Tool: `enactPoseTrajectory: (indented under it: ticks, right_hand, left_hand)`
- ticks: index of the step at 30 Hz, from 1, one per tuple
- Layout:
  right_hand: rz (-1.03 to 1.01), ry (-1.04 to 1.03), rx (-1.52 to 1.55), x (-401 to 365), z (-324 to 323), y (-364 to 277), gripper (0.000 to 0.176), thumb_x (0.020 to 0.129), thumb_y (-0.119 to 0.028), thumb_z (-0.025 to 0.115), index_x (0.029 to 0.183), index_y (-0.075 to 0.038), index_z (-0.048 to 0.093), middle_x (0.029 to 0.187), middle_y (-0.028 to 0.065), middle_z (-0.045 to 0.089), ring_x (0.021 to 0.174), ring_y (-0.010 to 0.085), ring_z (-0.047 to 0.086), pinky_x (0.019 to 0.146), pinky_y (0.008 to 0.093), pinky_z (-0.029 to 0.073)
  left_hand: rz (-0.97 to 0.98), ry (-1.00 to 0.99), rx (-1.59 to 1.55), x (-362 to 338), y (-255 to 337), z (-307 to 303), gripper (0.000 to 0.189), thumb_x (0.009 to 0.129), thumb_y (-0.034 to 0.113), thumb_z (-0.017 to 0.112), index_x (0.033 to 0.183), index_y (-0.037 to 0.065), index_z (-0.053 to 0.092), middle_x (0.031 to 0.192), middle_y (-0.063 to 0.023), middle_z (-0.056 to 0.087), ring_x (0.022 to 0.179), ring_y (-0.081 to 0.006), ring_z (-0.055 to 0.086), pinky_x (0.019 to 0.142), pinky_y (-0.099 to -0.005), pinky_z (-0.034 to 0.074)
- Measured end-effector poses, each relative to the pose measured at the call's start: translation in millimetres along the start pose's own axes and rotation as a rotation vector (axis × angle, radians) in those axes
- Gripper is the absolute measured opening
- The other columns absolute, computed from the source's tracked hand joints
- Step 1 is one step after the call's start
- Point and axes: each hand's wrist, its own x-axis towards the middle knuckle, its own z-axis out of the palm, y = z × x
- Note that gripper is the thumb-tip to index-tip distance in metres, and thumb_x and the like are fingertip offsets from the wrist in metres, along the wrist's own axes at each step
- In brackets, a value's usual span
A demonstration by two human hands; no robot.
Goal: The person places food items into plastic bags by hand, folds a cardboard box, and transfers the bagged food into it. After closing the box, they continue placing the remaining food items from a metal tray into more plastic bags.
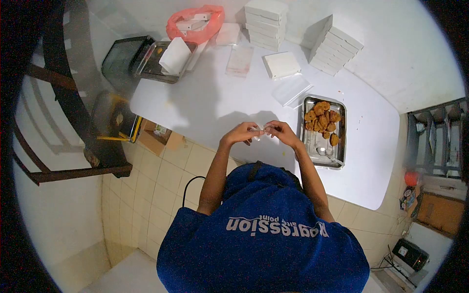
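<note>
The left hand and the right hand meet over the near edge of the white, rounded table top, fingertips turned toward each other. Both are pinched on a small clear plastic piece, which is held between them just above the table; it is too small to tell whether it is a wrapper or a bag. The left hand's fingers are curled in tightly around its end of the piece, and the right hand's thumb and forefinger grip the other end. Just beside the right hand lies a rectangular steel tray with a heap of brown fried pieces in its far half and a small metal spoon-like thing in its near half. Beyond the tray lies a sheet of clear plastic packaging, and past that a single flat white cardboard box. Two stacks of the same white boxes stand at the far edge, one upright stack and one leaning stack. Well apart to the left, a second steel tray holds a folded white paper, with a red-pink plastic bag behind it and a black box beside it. The person's blue shirt with white lettering fills the lower part of the view.
</note>
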Motion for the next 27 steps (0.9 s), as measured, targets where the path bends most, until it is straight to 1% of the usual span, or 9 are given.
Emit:
enactPoseTrajectory:
  ticks: [2,5,9,11,14,18,21,23,27]
  right_hand:
    - [-0.049,-0.027,0.175,0.7,-1.3,10.2,0.023,0.093,-0.016,0.059,0.108,-0.001,0.062,0.098,0.0043,0.064,0.085,0.0136,0.061,0.074,0.0291,0.052]
    - [0.055,0.004,0.311,0.4,-2.4,15.8,0.026,0.094,-0.018,0.058,0.114,-0.001,0.058,0.096,0.0063,0.064,0.081,0.0150,0.063,0.071,0.0281,0.054]
    - [0.077,0.067,0.398,-5.5,-3.7,7.7,0.030,0.094,-0.019,0.058,0.118,-0.002,0.055,0.096,0.0087,0.063,0.077,0.0163,0.065,0.069,0.0271,0.055]
    - [0.092,0.085,0.393,-6.4,-4.8,4.5,0.034,0.094,-0.019,0.059,0.122,-0.001,0.052,0.097,0.0113,0.063,0.078,0.0181,0.067,0.069,0.0278,0.055]
    - [0.073,0.083,0.440,-6.8,-6.6,5.0,0.034,0.093,-0.018,0.060,0.122,-0.001,0.052,0.098,0.0118,0.063,0.081,0.0187,0.067,0.071,0.0286,0.056]
    - [0.117,0.049,0.528,-6.3,-8.5,3.2,0.036,0.092,-0.016,0.061,0.124,-0.002,0.051,0.099,0.0122,0.063,0.084,0.0195,0.066,0.075,0.0305,0.058]
    - [0.166,0.035,0.615,-5.1,-7.2,2.6,0.039,0.091,-0.016,0.063,0.125,-0.002,0.050,0.103,0.0131,0.061,0.088,0.0199,0.066,0.078,0.0319,0.058]
    - [0.182,0.006,0.603,-5.3,-6.4,3.8,0.040,0.090,-0.014,0.064,0.125,-0.002,0.048,0.107,0.0145,0.060,0.090,0.0203,0.065,0.079,0.0329,0.058]
    - [0.149,0.027,0.524,-4.6,-5.2,5.1,0.041,0.089,-0.012,0.065,0.124,-0.002,0.048,0.107,0.0143,0.060,0.093,0.0206,0.064,0.080,0.0339,0.058]
  left_hand:
    - [-0.023,-0.135,0.042,-2.6,1.1,-0.8,0.052,0.089,0.041,0.062,0.116,-0.003,0.056,0.099,-0.0145,0.064,0.081,-0.0204,0.066,0.064,-0.0350,0.059]
    - [0.020,-0.159,-0.108,2.8,-10.4,0.2,0.051,0.092,0.040,0.058,0.118,-0.004,0.055,0.103,-0.0146,0.064,0.088,-0.0223,0.066,0.070,-0.0368,0.059]
    - [0.106,-0.142,-0.291,9.9,-25.9,3.4,0.049,0.093,0.038,0.057,0.118,-0.005,0.055,0.108,-0.0148,0.063,0.095,-0.0243,0.065,0.077,-0.0386,0.059]
    - [0.097,-0.071,-0.370,11.9,-27.0,6.3,0.047,0.093,0.034,0.058,0.118,-0.005,0.054,0.112,-0.0161,0.061,0.099,-0.0264,0.063,0.083,-0.0396,0.058]
    - [0.130,-0.011,-0.488,9.8,-23.6,11.3,0.046,0.092,0.029,0.062,0.121,-0.006,0.053,0.113,-0.0176,0.060,0.100,-0.0274,0.063,0.085,-0.0392,0.057]
    - [0.146,-0.043,-0.588,9.0,-23.8,11.1,0.048,0.089,0.022,0.066,0.123,-0.007,0.051,0.113,-0.0181,0.060,0.100,-0.0278,0.063,0.085,-0.0381,0.056]
    - [0.173,-0.038,-0.613,8.9,-24.9,10.0,0.050,0.085,0.015,0.070,0.126,-0.005,0.050,0.114,-0.0175,0.060,0.101,-0.0268,0.063,0.086,-0.0370,0.056]
    - [0.174,-0.042,-0.554,7.0,-22.7,10.6,0.055,0.081,0.009,0.072,0.130,0.000,0.048,0.116,-0.0172,0.059,0.102,-0.0261,0.062,0.087,-0.0355,0.055]
    - [0.215,-0.060,-0.571,10.7,-31.0,9.7,0.059,0.080,0.005,0.071,0.133,0.005,0.046,0.118,-0.0174,0.059,0.103,-0.0254,0.061,0.087,-0.0351,0.054]
